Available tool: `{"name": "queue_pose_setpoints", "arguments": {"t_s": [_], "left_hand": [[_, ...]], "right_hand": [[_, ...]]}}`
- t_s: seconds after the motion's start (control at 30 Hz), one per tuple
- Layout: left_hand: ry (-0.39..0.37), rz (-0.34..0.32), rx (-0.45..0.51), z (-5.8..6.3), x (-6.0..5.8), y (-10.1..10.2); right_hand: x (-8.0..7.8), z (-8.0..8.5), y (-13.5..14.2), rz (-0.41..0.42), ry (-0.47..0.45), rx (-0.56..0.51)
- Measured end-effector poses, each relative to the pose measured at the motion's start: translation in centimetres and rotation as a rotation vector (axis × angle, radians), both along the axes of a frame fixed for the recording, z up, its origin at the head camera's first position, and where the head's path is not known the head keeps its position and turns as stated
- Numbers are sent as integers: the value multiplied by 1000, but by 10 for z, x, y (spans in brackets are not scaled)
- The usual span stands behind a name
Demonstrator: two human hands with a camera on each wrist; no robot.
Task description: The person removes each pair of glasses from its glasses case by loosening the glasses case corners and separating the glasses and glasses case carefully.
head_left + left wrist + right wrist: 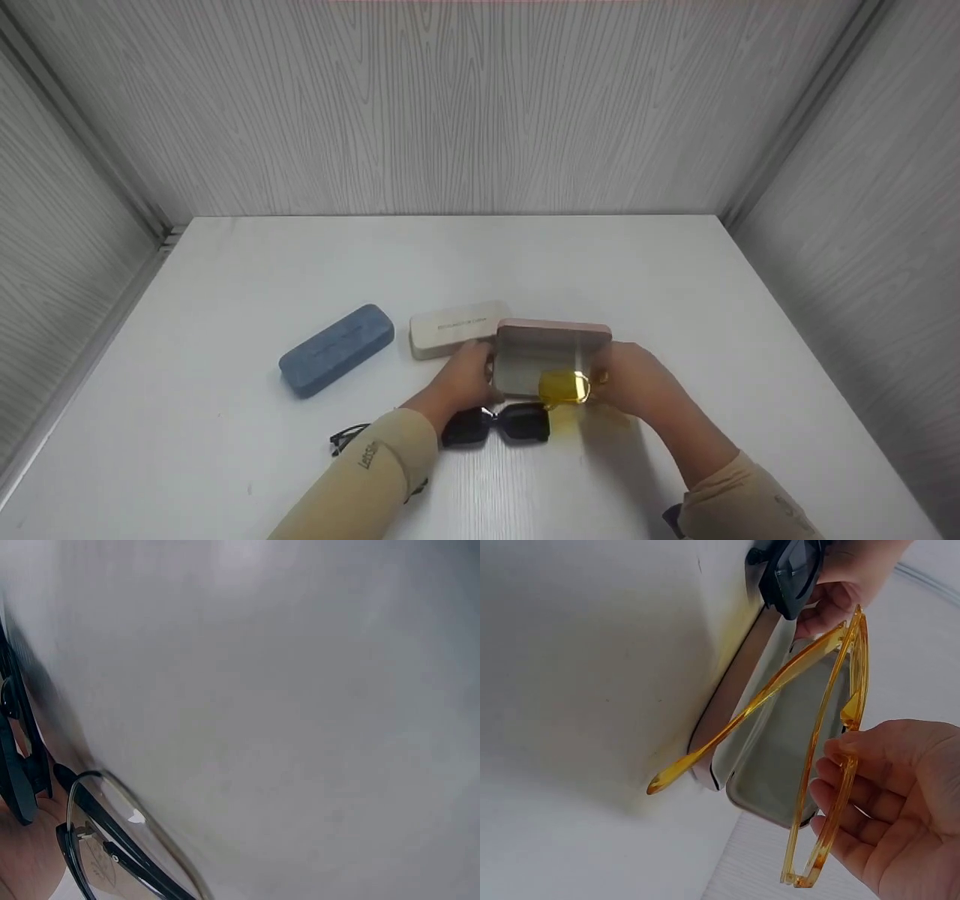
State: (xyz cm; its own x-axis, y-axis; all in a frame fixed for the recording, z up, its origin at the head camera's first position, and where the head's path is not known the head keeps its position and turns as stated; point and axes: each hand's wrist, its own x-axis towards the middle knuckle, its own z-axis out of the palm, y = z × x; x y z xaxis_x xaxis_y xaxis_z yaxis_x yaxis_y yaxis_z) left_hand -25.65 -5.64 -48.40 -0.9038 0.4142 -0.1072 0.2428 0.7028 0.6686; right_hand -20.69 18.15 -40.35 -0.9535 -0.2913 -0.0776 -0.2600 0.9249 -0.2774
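My right hand (626,375) pinches the yellow glasses (561,386) by the frame between thumb and fingers. In the right wrist view, one yellow temple (799,664) sticks out across the open pink glasses case (739,682). The case's raised lid shows its grey inside (525,360). At the case's left end, my left hand (459,379) grips it with curled fingers; part of this grip is hidden. Black sunglasses (523,421) lie just in front of the case, close to my left wrist.
A cream glasses case (454,330) sits shut behind my left hand. Farther left lies a shut blue case (337,350). Dark-framed clear glasses (127,829) are partly hidden under my left forearm. Panelled walls (450,112) stand around the white table (240,270).
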Motion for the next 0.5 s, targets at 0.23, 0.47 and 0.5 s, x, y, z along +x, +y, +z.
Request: {"name": "queue_pose_setpoints", "arguments": {"t_s": [0.23,0.47,0.5], "left_hand": [[18,1,3,0,1,-1],[17,-1,-7,0,1,0],[15,1,-7,0,1,0]], "right_hand": [[3,-6,9,-97,-155,47],[6,-17,14,-145,-238,30],[6,-19,14,-144,-241,29]]}}
